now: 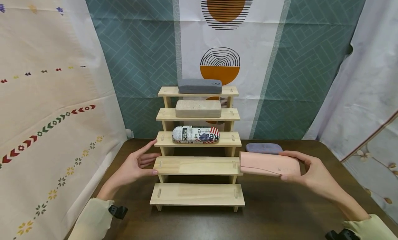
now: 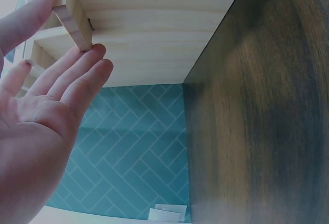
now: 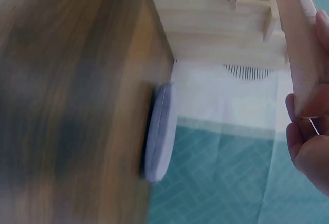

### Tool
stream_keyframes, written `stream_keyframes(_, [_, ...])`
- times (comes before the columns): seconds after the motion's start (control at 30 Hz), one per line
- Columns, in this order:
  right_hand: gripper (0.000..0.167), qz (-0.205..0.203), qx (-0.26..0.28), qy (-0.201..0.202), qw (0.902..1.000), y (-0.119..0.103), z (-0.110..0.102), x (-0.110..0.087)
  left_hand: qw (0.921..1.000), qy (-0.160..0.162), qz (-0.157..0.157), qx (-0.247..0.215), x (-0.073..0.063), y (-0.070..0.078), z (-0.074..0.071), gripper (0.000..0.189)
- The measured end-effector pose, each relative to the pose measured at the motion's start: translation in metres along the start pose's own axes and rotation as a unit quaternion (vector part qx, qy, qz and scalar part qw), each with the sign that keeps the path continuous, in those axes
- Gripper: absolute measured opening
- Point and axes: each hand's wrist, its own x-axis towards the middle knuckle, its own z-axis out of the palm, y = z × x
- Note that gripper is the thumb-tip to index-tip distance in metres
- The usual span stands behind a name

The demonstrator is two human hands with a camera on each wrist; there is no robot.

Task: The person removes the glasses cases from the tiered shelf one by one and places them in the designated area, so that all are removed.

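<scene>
A pale wooden tiered rack (image 1: 197, 195) stands on the dark table. My right hand (image 1: 311, 172) pinches a pink glasses case (image 1: 268, 164) by its right end. The case is held level, its left end at the right edge of the second tier from the bottom. In the right wrist view the pink case (image 3: 303, 44) is seen edge-on, with fingers curled at its end. My left hand (image 1: 136, 165) is at the rack's left side, fingers extended. In the left wrist view the left hand's fingertips (image 2: 97, 52) touch the end of a shelf board (image 2: 77, 26).
Upper tiers bear a grey-blue glasses case (image 1: 200, 86), a beige speckled case (image 1: 198, 109) and a newspaper-print case (image 1: 196, 135). A purple-blue case (image 1: 264, 148) lies on the table (image 1: 199, 226) behind the pink one. Patterned cloths (image 1: 143, 60) hang around the table.
</scene>
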Motion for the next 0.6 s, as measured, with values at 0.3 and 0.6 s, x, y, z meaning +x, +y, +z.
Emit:
stream_keyframes(0.3, [0.067, 0.031, -0.026, 0.012, 0.9991, 0.021, -0.016, -0.011, 1.0000, -0.001, 0.003, 0.001, 0.001, -0.001, 0.000, 0.109])
stream_keyframes(0.6, [0.063, 0.055, -0.029, -0.008, 0.9980, 0.049, -0.024, -0.016, 1.0000, -0.001, -0.001, 0.000, 0.001, 0.001, 0.000, 0.108])
